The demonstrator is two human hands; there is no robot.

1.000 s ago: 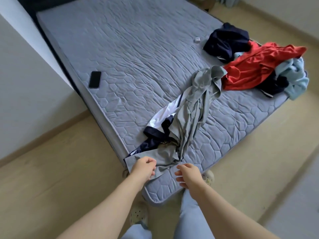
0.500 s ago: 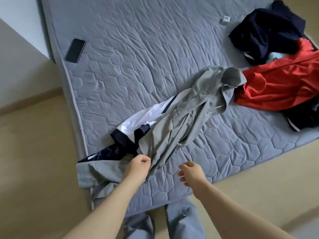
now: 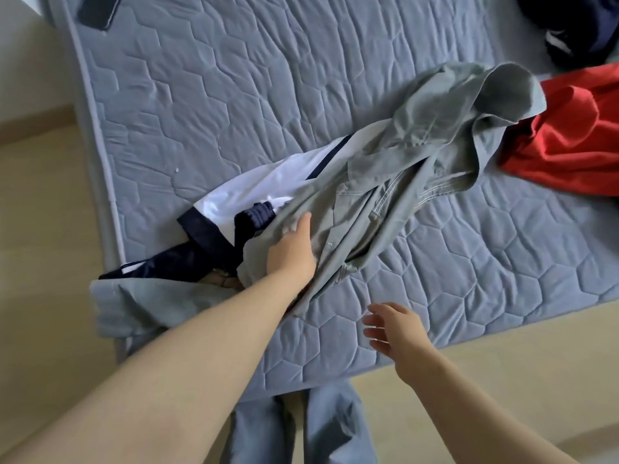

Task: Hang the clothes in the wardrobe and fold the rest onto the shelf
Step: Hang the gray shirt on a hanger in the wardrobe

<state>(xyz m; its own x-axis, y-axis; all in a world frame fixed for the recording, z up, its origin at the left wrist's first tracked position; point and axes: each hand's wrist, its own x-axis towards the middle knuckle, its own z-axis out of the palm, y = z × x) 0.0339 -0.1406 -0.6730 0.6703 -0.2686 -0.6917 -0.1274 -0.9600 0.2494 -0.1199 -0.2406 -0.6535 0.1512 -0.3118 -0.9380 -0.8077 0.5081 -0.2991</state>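
Our left hand point(image 3: 291, 254) lies on the grey shirt point(image 3: 435, 135) at the bed's point(image 3: 201, 95) near side, fingers sunk in folds, grip unclear, probably freeing it from the white-and-navy garment point(image 3: 254, 192). Our right hand point(image 3: 393, 328) hovers, fingers spread, empty.

At frame centre I see my left hand point(image 3: 290, 254) on the grey shirt point(image 3: 418, 135), my right hand point(image 3: 392, 326) spread above the mattress point(image 3: 234, 95).

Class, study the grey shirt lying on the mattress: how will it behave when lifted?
Probably floppy: the grey shirt lies creased and bunched round the left hand. Likely light, being thin cloth. It may drag the white and navy garment partly beneath it along.
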